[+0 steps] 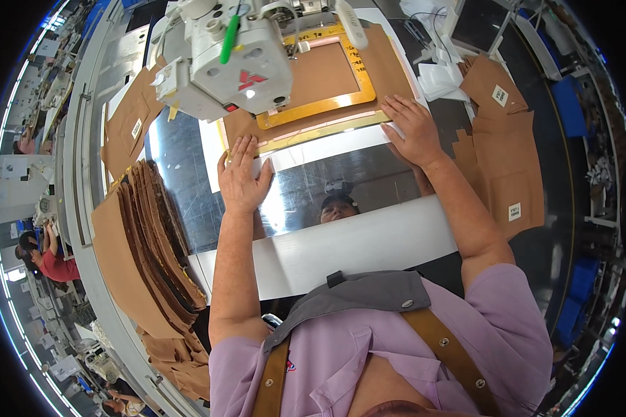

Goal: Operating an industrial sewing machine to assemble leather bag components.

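Note:
My left hand (245, 175) lies flat with fingers stretched out, its fingertips at the near left corner of a flat sewing template (320, 135) edged with yellow strips. At the template's near right corner rests my right hand (414, 131), also flat, fingers extended and slightly bent. Neither hand grasps anything. Brown fabric (393, 59) is in the template, and an amber rectangular frame (313, 110) lies over it. The white sewing machine head (240, 73) hangs above the template's left part and hides some of it.
On my left stands a thick stack of brown fabric pieces (129, 250), with labelled brown pieces (129, 128) farther back. More brown pieces (511, 174) lie at the right, near crumpled white material (442, 80). A shiny metal plate (341, 184) covers the table before me. Other people work far left.

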Tool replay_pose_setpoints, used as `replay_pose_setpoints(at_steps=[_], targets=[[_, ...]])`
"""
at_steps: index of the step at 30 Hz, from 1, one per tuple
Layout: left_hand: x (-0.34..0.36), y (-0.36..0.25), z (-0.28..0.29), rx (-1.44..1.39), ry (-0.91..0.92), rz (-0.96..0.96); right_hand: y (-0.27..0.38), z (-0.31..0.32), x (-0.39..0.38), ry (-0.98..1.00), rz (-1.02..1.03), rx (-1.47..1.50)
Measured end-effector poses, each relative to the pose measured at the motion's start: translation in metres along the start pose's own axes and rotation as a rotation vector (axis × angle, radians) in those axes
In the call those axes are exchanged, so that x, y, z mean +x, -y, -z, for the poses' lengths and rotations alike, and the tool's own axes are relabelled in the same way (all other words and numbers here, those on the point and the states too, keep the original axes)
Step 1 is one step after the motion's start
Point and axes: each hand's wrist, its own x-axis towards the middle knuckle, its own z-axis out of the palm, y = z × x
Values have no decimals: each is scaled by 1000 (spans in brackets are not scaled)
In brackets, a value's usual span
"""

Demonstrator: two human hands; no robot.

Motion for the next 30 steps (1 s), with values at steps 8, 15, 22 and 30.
replay_pose_setpoints(at_steps=[8, 15, 22, 30], targets=[[2, 2, -5, 132, 122, 80, -1, 1, -4, -5, -8, 29], [-14, 1, -7, 166, 115, 174, 0, 0, -7, 6, 3, 52], [-20, -20, 0, 163, 162, 193, 0, 5, -4, 120, 34, 9], [-24, -15, 1, 218, 53, 209, 2, 4, -2, 160, 23, 6]])
